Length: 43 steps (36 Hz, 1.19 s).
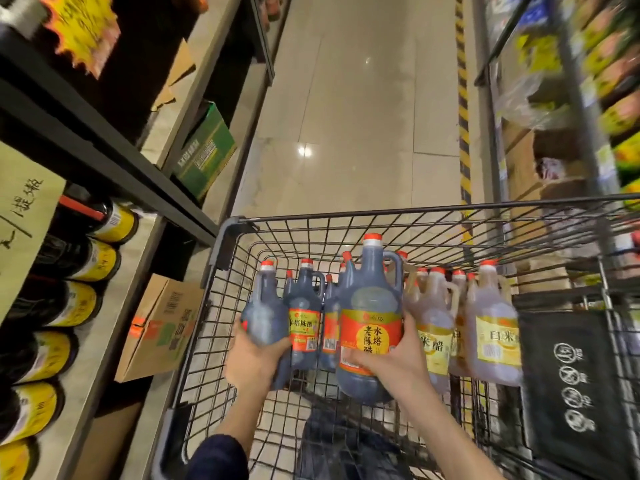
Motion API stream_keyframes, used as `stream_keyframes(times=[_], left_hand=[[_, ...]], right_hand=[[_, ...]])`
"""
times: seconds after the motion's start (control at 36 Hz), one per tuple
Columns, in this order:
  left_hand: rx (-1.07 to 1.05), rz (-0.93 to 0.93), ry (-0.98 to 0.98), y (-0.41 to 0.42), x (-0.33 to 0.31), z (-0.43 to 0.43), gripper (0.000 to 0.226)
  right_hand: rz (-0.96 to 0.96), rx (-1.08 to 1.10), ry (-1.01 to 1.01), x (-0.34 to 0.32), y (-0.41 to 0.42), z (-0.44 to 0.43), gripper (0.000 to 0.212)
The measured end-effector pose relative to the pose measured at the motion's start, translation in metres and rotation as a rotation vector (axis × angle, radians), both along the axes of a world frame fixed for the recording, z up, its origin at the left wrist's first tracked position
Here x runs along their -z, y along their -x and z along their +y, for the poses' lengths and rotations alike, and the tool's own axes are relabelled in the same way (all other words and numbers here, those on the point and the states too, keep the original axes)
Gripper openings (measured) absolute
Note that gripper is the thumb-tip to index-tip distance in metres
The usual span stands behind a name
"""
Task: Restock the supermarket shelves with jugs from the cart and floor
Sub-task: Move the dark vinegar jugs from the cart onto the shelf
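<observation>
Hands: L [255, 356] dark jug [265, 315], R [393, 365] "水塔老陈醋" jug [371, 303].

Single wide-angle view from a camera worn on the person's head, facing forward and tilted down along a shop aisle. A wire cart [381, 210] fills the lower half, seen from above and close up. The left hand [254, 358], gripping a blurred dark jug [265, 313], and the right hand [391, 362], gripping a red-labelled jug [370, 306], sit low and central, nearest the lens. The floor [346, 116] runs away up the middle. The left shelves [104, 341] lean in close at the edge; the right shelves [585, 109] are smeared by blur
</observation>
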<state>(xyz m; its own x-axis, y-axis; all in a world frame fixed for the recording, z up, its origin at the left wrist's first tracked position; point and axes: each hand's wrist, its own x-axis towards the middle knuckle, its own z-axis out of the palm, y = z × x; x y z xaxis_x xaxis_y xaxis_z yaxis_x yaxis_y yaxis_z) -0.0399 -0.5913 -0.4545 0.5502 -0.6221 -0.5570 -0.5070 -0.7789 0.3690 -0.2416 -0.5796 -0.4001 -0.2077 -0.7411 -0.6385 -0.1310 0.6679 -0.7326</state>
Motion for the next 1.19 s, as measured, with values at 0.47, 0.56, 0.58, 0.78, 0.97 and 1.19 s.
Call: stream_keyframes(times=[0.47,0.56,0.58,0.78,0.97,1.19], left_hand=[[0.008,0.466,0.321,0.024,-0.118,0.011,0.100],[0.120,0.517,0.342,0.031,-0.145,0.004,0.104],[0.156,0.534,0.345,0.032,-0.155,0.002,0.105],[0.420,0.617,0.384,0.051,-0.220,-0.009,0.082],[0.732,0.777,0.382,0.084,-0.281,0.006,0.066],[1.037,0.995,0.330,0.143,-0.321,0.053,0.078]], right_hand=[[0.044,0.081,0.139,-0.085,0.024,0.022,0.098],[0.054,0.132,0.197,-0.108,0.030,0.029,0.098],[0.058,0.160,0.217,-0.116,0.031,0.033,0.098],[0.174,0.394,0.327,-0.172,0.042,0.074,0.109],[0.232,0.674,0.454,-0.224,0.037,0.136,0.093],[0.393,0.957,0.505,-0.260,0.044,0.220,0.093]])
